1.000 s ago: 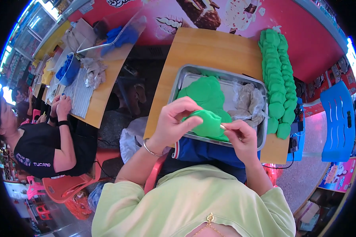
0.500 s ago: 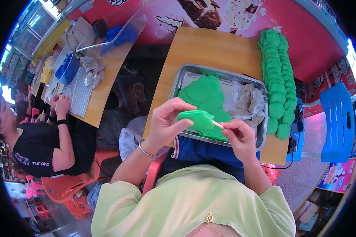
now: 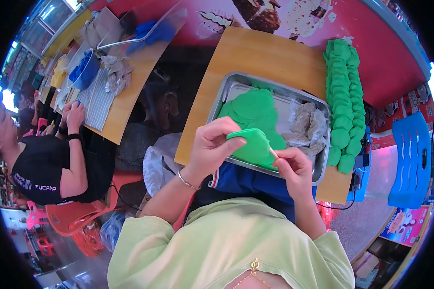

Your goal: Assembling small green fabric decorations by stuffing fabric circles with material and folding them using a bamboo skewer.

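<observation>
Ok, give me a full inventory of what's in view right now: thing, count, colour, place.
green piece: one, green, held over tray's near edge
stick: one, pale, at green piece's right end
tray: one, metal, on wooden table
flat shapes: a pile, green, in tray
crumpled plastic: one bunch, clear, tray's right side
stacked pieces: long row, green, right of tray
wooden table: one, tan
second table: one, tan, left
seated person: one, black shirt, far left
left hand: grips green piece
right hand: pinches stick
</observation>
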The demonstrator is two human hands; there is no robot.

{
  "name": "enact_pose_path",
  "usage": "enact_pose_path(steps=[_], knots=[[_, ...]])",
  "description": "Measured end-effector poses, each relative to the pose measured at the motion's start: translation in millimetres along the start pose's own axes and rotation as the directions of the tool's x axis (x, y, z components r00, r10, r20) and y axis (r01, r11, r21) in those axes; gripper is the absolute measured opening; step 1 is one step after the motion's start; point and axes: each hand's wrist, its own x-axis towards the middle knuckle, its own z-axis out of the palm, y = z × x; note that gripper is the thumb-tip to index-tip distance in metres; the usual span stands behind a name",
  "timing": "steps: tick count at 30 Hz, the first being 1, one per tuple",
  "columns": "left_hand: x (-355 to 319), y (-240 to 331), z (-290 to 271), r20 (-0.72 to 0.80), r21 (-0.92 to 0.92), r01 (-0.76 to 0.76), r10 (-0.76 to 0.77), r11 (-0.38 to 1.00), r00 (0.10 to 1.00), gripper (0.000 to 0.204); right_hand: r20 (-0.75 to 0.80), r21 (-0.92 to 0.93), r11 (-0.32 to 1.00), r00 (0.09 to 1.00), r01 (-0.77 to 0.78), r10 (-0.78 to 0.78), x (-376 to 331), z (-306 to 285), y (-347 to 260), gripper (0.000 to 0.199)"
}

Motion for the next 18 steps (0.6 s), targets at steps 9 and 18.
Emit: enact_pose_path(steps=[9, 18], knots=[[-4, -23, 10, -0.148, -0.219, 0.055, -0.089, 0.974, 0.985, 0.011, -0.004, -0.003, 1.000, 1.000, -0.025, 0.025, -3, -8, 2, 0.008], [6, -46, -12, -0.179, -0.074, 0.453, -0.459, 0.888, 0.870, 0.013, -0.170, -0.481, 0.875, 0.974, 0.053, -0.153, 0, -62, 9, 0.012]])
